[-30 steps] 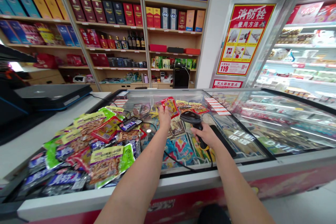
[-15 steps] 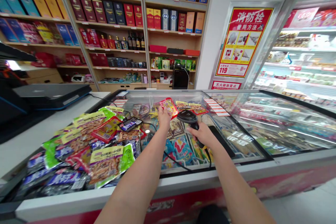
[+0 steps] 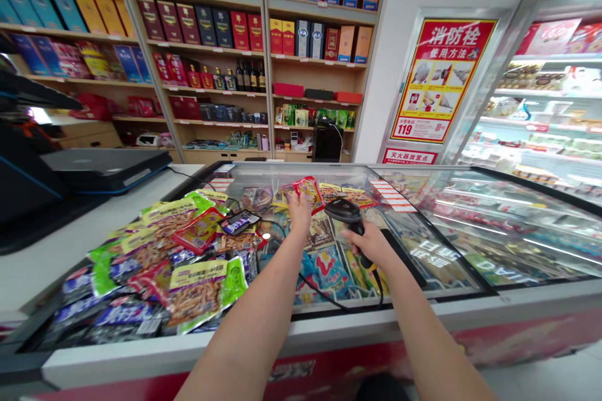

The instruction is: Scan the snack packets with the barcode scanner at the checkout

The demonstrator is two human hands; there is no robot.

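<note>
My right hand (image 3: 369,242) is wrapped round the handle of a black barcode scanner (image 3: 345,208), whose head tilts up and to the left. My left hand (image 3: 300,210) grips a red and yellow snack packet (image 3: 310,193) by its left side, over the glass top of the freezer. The scanner head is close to the packet's lower right, apart from it. More snack packets (image 3: 355,196) lie flat on the glass just behind the scanner. On the left, a heap of snack packets (image 3: 197,288) in green, red and dark blue covers the glass.
The chest freezer (image 3: 329,319) spans the front, with frozen goods under its glass. A black phone (image 3: 402,258) lies beside my right wrist. The scanner's cable (image 3: 324,293) loops over the glass. Left stands a counter (image 3: 101,216) with a black flat device (image 3: 108,168); shelves (image 3: 202,50) stand behind.
The whole view has shifted slightly, moving the scene a little to the right in the picture. Both hands keep hold of the same things, the packet and scanner staying close together.
</note>
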